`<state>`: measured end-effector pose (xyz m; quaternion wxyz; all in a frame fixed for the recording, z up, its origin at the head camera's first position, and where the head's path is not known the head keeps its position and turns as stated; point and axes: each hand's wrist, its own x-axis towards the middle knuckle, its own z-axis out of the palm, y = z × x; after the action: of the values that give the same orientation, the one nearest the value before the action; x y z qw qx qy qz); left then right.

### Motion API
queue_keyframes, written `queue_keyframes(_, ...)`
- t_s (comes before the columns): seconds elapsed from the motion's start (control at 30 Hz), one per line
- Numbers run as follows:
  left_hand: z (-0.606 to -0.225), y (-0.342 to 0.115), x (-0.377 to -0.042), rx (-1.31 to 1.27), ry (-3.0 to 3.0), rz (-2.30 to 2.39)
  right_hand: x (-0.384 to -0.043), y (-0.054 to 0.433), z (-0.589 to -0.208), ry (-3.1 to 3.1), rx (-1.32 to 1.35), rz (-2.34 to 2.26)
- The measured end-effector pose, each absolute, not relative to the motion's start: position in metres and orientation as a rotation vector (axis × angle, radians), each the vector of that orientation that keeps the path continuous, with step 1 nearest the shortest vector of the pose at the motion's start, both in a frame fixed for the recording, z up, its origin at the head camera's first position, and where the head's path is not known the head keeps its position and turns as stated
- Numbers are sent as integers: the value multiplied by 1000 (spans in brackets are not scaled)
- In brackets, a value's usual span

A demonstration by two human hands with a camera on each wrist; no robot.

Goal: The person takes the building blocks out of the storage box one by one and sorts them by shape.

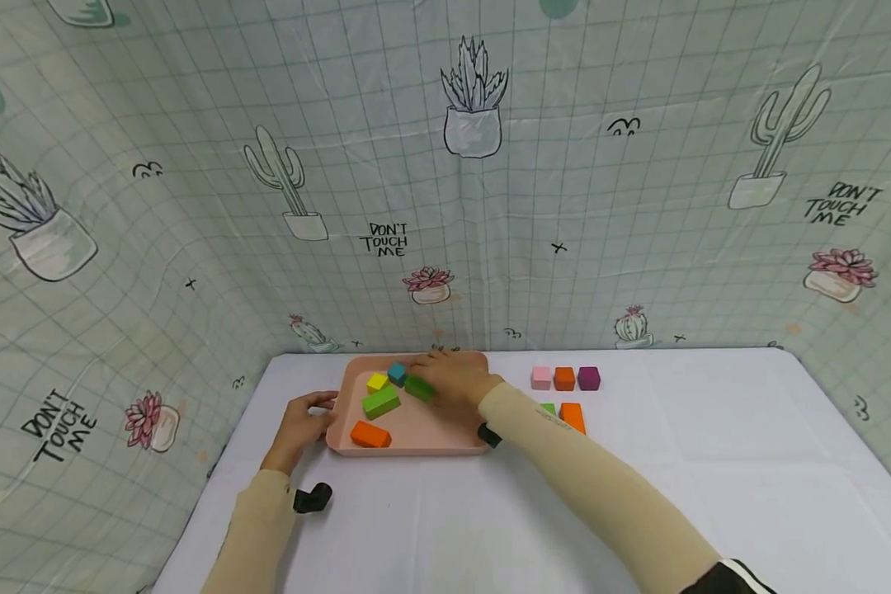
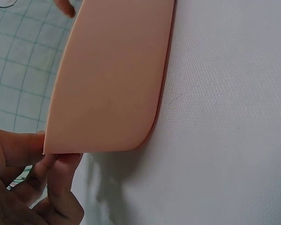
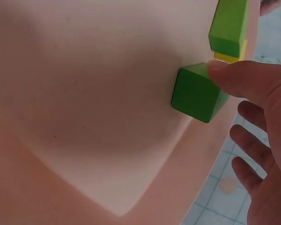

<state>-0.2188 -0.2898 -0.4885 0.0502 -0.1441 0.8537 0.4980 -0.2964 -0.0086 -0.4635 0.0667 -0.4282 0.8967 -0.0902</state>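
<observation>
A pink tray lies on the white table. My left hand holds its left end, with the thumb at the rim and curled fingers against the outer wall in the left wrist view. Over the tray's far part, my right hand pinches a dark green block; the thumb is on it, and the finger behind is partly hidden. Left of that block are a blue block, a yellow block and a light green block. An orange block lies near the tray's front edge.
Right of the tray, a pink block, an orange-red block and a purple block form a row. Nearer are a longer orange block and a green block, partly behind the right sleeve. Patterned cloth hangs behind.
</observation>
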Motion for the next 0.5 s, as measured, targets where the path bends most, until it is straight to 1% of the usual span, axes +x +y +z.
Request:
queue_keyframes(0.3,-487,-290,-218,-426,2603,1534,-300,-10,-465,2674,-1290,-244)
queue_keyframes(0.5,-485,-288,-216,-419,2585,1558,-303,-12,-471,2696,-1270,-106)
